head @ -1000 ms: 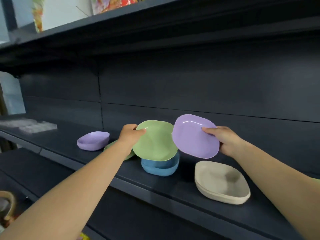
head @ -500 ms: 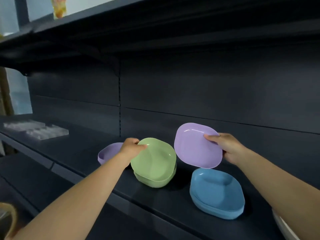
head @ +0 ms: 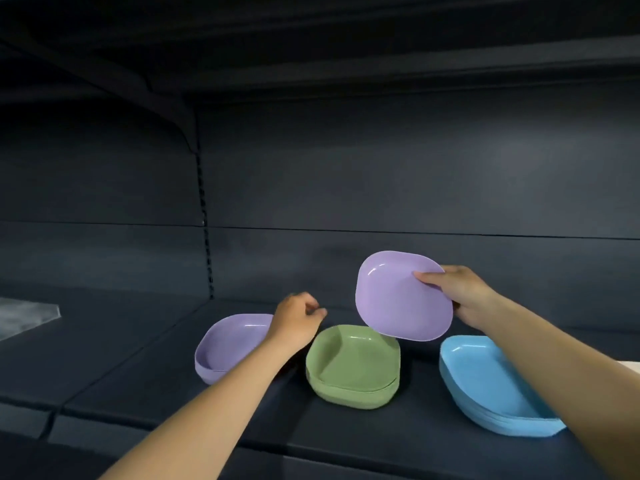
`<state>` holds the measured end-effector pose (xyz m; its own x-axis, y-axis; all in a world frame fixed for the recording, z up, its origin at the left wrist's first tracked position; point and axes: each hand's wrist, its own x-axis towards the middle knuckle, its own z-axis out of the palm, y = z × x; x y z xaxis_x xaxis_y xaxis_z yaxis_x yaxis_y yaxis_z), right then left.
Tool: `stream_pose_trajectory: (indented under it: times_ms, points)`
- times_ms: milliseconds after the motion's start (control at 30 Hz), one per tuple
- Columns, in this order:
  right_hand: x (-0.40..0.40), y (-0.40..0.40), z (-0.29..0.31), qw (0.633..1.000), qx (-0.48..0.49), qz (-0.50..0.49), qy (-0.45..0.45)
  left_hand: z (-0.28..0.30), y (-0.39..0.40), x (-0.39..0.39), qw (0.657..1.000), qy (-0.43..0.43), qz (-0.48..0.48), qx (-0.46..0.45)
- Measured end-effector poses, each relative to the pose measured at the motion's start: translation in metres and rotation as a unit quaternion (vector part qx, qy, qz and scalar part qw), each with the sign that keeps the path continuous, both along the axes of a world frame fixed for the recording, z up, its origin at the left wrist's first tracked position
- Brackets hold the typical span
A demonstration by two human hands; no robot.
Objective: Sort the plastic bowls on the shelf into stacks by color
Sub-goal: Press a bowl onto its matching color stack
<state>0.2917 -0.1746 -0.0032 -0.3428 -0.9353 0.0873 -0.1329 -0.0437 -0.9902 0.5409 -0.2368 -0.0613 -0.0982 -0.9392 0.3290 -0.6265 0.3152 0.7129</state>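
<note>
You're nearly done: green plastic bowl stack and blue plastic bowl stack sit sorted on the dark shelf, your right hand pinches the loose lilac plastic bowl above them, bound for the lilac shelf bowl, and your left hand looks loosely curled, probably empty.

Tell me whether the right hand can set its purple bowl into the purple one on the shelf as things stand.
Probably not directly: the left hand and forearm lie across the purple bowl on the shelf, blocking the right hand and the held purple bowl.
</note>
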Motion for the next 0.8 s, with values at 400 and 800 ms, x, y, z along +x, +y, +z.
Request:
stream_pose_trajectory:
  times_ms: [400,800]
  points:
    - [0.158,-0.034,-0.024,0.995,0.002,0.071,-0.073,0.028,0.009,0.083,0.957,0.251,-0.137,0.059]
    - [0.236,-0.064,-0.064,0.995,0.040,0.034,0.087,-0.013,-0.033,0.142,0.980,0.188,-0.001,0.069]
